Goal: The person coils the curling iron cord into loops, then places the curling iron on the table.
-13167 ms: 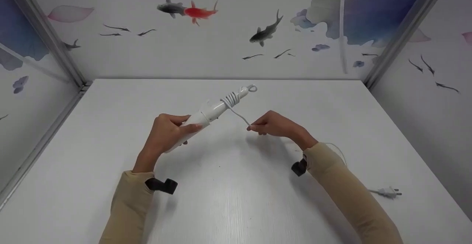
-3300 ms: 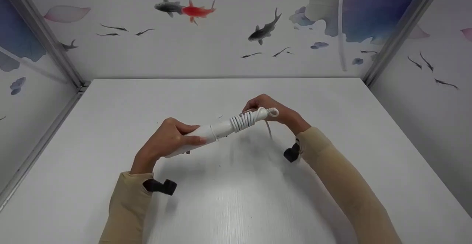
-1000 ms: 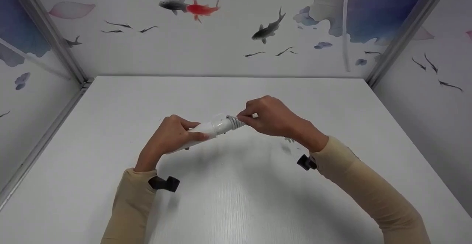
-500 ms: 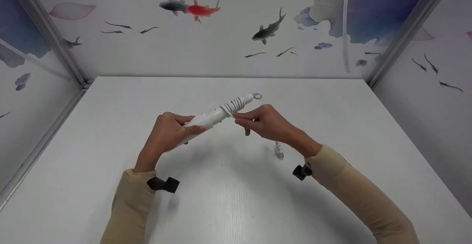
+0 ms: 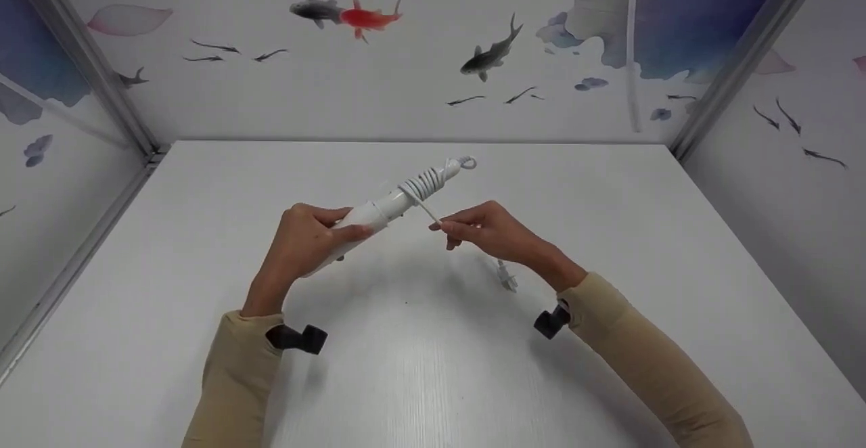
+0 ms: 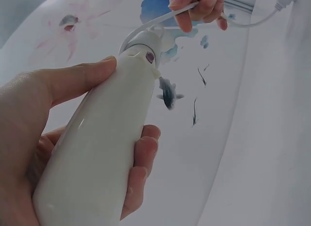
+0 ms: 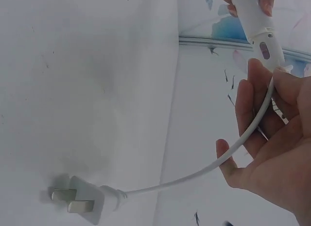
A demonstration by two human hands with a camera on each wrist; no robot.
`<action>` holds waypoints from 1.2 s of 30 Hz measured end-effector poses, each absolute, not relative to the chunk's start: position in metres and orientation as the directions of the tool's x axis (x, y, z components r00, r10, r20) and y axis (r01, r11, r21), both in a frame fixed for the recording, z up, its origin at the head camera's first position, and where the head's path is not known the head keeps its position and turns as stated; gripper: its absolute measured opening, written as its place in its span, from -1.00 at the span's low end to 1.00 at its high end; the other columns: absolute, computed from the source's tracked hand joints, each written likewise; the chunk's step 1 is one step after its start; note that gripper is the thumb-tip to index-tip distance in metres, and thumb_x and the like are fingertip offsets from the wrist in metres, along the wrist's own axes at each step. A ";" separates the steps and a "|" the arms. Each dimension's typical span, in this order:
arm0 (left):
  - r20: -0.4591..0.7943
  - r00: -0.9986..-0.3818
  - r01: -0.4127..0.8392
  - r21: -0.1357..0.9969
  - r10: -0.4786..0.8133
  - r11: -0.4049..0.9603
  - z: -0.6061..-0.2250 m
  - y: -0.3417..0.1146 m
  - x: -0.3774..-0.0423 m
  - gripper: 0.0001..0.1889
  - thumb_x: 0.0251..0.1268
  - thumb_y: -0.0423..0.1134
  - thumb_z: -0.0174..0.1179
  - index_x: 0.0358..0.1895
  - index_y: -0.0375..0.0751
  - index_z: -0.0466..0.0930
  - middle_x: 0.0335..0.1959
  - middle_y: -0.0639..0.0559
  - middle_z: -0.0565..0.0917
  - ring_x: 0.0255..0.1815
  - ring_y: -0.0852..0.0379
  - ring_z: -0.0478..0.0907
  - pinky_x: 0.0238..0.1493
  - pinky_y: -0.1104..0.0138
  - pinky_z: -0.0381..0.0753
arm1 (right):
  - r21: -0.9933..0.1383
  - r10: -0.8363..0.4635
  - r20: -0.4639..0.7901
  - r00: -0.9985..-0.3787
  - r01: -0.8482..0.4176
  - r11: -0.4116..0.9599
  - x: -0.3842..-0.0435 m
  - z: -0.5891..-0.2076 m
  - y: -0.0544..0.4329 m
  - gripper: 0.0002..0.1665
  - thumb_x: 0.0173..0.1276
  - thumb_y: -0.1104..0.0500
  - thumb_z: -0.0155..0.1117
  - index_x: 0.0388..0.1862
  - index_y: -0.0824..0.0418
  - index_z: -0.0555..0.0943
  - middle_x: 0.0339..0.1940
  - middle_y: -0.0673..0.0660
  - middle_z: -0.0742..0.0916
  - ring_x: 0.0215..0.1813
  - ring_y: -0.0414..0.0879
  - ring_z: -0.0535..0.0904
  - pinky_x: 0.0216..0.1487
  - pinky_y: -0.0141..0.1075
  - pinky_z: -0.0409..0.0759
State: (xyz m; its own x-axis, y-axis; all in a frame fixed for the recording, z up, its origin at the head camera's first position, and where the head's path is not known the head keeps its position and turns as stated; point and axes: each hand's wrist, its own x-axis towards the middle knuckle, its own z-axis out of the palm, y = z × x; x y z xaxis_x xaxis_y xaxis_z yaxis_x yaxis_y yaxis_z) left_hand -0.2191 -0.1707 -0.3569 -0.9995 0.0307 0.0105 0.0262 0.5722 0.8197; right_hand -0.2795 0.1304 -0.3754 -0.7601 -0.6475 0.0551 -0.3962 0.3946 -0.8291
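A white wand-shaped electric appliance point(image 5: 389, 206) is held tilted above the table, its far end up and to the right. My left hand point(image 5: 303, 243) grips its thick body, thumb on top and fingers curled beneath. Several turns of white cord point(image 5: 426, 184) wrap its narrower part, below a small loop at the tip. My right hand point(image 5: 497, 233) pinches the cord between thumb and forefinger, a short stretch running straight from the coils. Past that hand the cord's free end hangs with a two-pin plug point(image 7: 90, 199). A small oval window point(image 6: 150, 57) shows on the appliance.
The white tabletop point(image 5: 419, 367) lies under both hands. A back wall point(image 5: 406, 103) and side walls with printed fish surround it. A small black camera point(image 5: 308, 340) sits on the left wrist, another point(image 5: 551, 321) on the right.
Since one second ago my right hand has come round from the far end to below the coils, drawing the cord out. The plug, on the table at first, now hangs near that hand.
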 end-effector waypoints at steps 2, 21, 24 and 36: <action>0.015 -0.999 0.030 0.824 0.032 0.566 -0.357 -0.171 -0.219 -0.38 0.16 0.06 0.42 0.24 -0.20 0.61 0.15 -0.27 0.68 -0.28 -0.06 0.69 -0.32 0.29 0.66 | -0.827 -0.641 0.060 -0.765 -0.397 0.397 -0.282 -0.380 0.132 -0.64 0.54 0.05 0.16 -0.12 0.27 0.78 0.10 0.15 0.78 0.16 0.06 0.67 0.31 0.03 0.53; 0.065 -0.989 0.121 0.870 0.132 0.478 -0.355 -0.169 -0.217 -0.43 0.15 -0.03 0.44 0.20 -0.23 0.63 0.05 -0.32 0.72 -0.39 -0.01 0.68 -0.35 0.27 0.68 | -0.884 -0.522 -0.108 -0.846 -0.158 0.439 -0.296 -0.397 0.131 -0.55 0.36 -0.18 0.31 -0.49 0.16 0.69 -0.02 0.18 0.80 0.13 0.05 0.59 0.22 0.08 0.48; 0.069 -0.985 0.138 0.871 0.160 0.472 -0.355 -0.168 -0.217 -0.43 0.16 -0.05 0.43 0.21 -0.24 0.62 0.04 -0.32 0.72 -0.39 0.00 0.67 -0.35 0.28 0.68 | -0.886 -0.522 -0.104 -0.847 -0.160 0.436 -0.299 -0.393 0.132 -0.62 0.34 -0.16 0.34 -0.44 0.10 0.75 -0.14 0.16 0.81 0.10 0.00 0.59 0.30 0.06 0.49; 0.029 -0.956 0.163 0.881 0.293 0.445 -0.358 -0.173 -0.215 -0.47 0.13 -0.07 0.44 0.16 -0.25 0.66 -0.01 -0.31 0.74 -0.44 0.05 0.65 -0.36 0.27 0.66 | -0.807 -0.595 -0.055 -0.802 -0.316 0.500 -0.315 -0.389 0.135 -0.72 0.35 -0.01 0.40 -0.04 0.09 0.74 -0.26 0.05 0.79 -0.29 -0.06 0.55 -0.27 -0.29 0.52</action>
State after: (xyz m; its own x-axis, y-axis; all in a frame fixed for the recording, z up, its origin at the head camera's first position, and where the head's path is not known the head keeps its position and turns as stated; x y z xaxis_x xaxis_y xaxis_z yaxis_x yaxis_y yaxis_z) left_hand -0.2149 -0.1732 -0.3579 -0.9557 0.2928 0.0294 0.1633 0.4446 0.8807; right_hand -0.3151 0.1350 -0.3894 -0.8020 -0.5948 -0.0546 -0.3157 0.4997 -0.8066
